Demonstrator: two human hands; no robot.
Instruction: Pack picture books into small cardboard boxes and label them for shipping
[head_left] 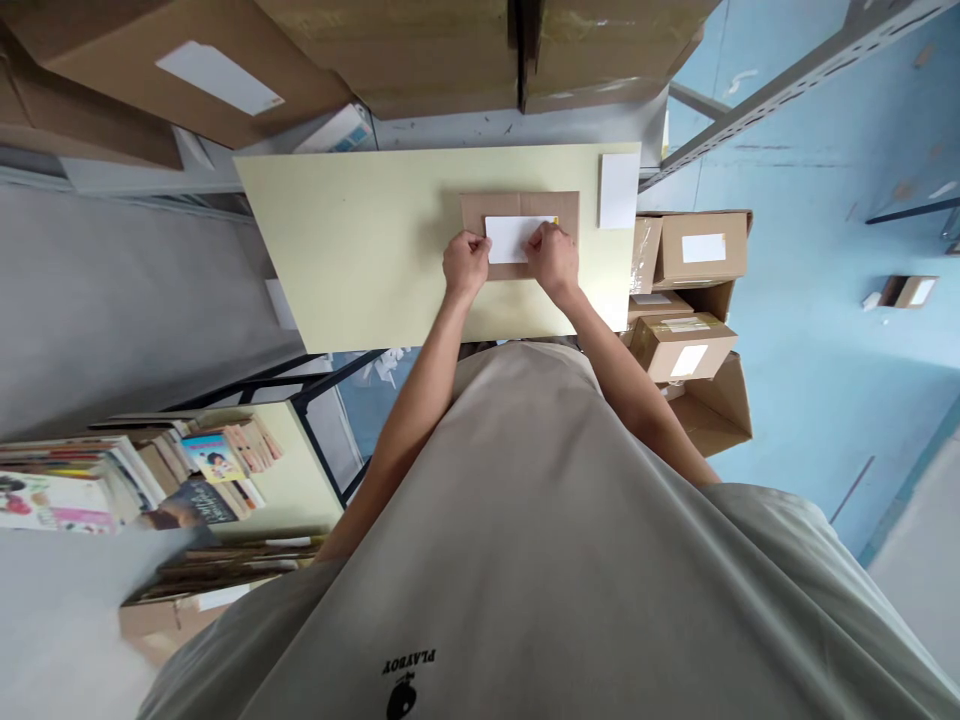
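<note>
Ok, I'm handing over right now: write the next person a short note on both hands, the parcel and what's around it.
Left hand: fingers on the left edge of the white label.
Right hand: pressing the label's right side.
The label lies on the flat cardboard parcel, on the pale yellow table.
Done: label is placed on the parcel; whether it is fully stuck cannot be told.
Spare white sheets at the table's far right corner. Labelled boxes are stacked on the floor to the right.

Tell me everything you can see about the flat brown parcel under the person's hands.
The flat brown parcel looks like cardboard, thin and rectangular, lying flat on the pale yellow table near its far right part. A white label sits on its top. The left hand and right hand both press on the label's ends. A white sheet lies apart, to its right.
</note>
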